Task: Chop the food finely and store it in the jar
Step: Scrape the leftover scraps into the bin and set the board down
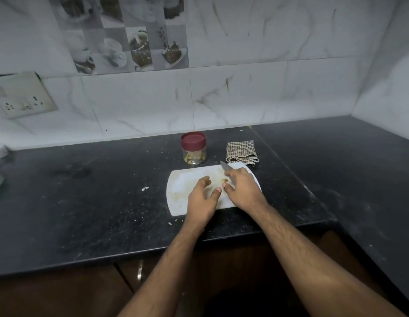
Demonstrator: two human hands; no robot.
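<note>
A small yellowish piece of food (224, 180) lies on the cutting board (183, 179), with the lidded jar (193, 148) at 11 o'clock. The right hand (241, 187) grasps a knife (225, 168); the left hand (202, 195) rests loose, holding nothing. The tiny piece may skid, and the left fingertips (218, 190) sit near the blade.

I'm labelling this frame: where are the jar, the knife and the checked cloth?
jar (193, 149): head view, on its clear wall under the red lid.
knife (224, 166): head view, on the bare blade.
checked cloth (241, 151): head view, on its folded middle.
</note>
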